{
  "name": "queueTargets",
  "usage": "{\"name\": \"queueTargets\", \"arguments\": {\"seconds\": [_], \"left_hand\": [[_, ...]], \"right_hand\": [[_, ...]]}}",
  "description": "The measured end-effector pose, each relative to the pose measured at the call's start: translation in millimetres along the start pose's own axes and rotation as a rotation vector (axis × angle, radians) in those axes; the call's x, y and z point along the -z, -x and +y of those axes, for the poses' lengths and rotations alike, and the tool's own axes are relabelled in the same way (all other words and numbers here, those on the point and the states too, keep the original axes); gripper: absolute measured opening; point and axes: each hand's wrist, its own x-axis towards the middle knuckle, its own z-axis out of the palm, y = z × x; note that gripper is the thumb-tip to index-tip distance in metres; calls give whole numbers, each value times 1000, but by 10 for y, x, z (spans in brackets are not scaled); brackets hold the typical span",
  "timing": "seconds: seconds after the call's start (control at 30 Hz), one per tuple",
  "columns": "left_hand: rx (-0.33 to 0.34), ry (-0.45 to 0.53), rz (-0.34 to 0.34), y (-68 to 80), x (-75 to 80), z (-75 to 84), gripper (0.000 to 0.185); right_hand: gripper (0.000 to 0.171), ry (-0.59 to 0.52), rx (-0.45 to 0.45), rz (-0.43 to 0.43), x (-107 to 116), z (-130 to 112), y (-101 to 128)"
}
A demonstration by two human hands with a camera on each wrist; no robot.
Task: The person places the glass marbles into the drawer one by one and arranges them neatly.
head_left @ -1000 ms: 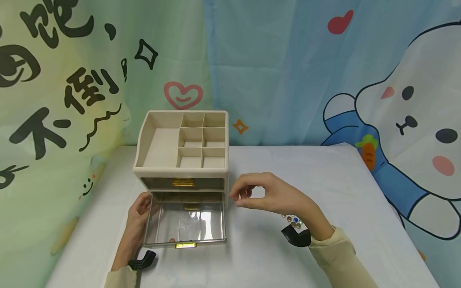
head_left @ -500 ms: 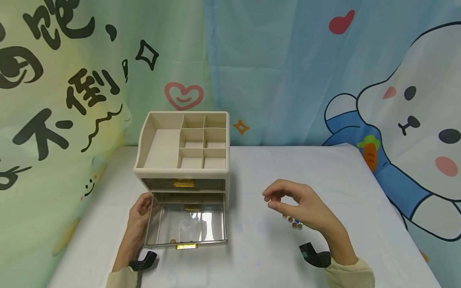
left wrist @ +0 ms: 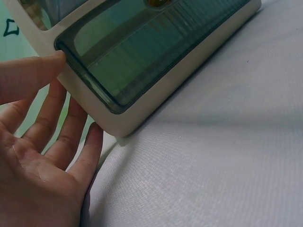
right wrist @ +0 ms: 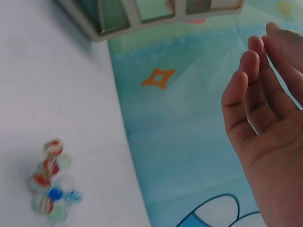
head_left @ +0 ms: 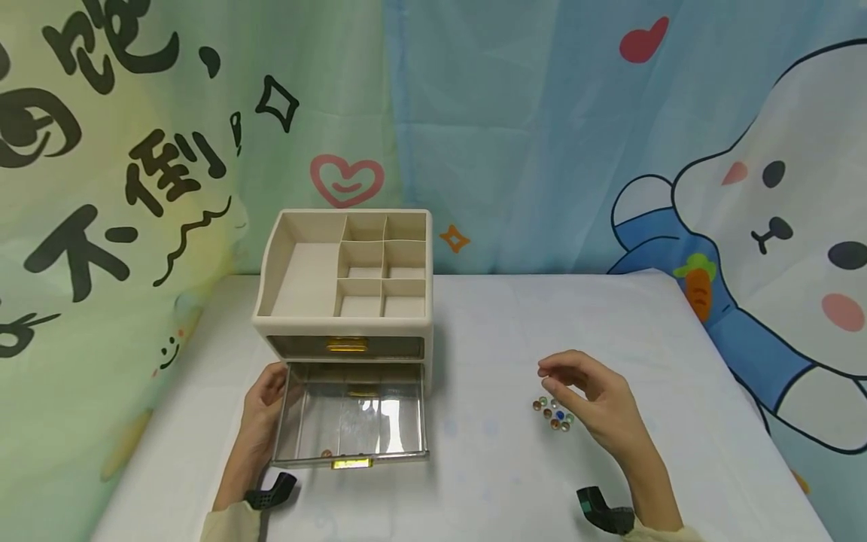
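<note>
A beige organizer box (head_left: 306, 280) with divided top compartments stands on the white table (head_left: 488, 467). Its lower clear drawer (head_left: 352, 421) is pulled out, and one small marble (head_left: 326, 453) lies near the drawer's front. My left hand (head_left: 266, 385) rests open against the left side of the box and drawer; the left wrist view shows its straight fingers (left wrist: 57, 106) touching the box wall (left wrist: 142, 99). My right hand (head_left: 561, 380) hovers with relaxed fingers just above a cluster of glass marbles (head_left: 554, 414) and holds nothing. From the right wrist, the hand (right wrist: 258, 61) is apart from the marbles (right wrist: 51, 184).
A cartoon-printed cloth backdrop (head_left: 542, 135) hangs behind and around the table. The upper drawer (head_left: 347, 345) with a gold handle stays pushed in. Black wrist mounts (head_left: 605, 516) sit on both forearms near the front edge.
My right hand moved from beside the open drawer to the right and nearer me, ending over the marbles. The left hand and drawer stayed put.
</note>
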Motion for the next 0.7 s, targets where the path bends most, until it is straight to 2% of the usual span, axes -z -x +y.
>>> {"name": "queueTargets", "arguments": {"seconds": [0.17, 0.37, 0.7], "left_hand": [[2, 0, -4, -8, 0, -1, 37], [-2, 2, -7, -10, 11, -2, 38], [-5, 20, -16, 10, 5, 4, 37]], "right_hand": [[31, 101, -50, 46, 45, 126, 107], [27, 169, -131, 43, 126, 295, 203], [26, 266, -173, -66, 283, 555, 271]]}}
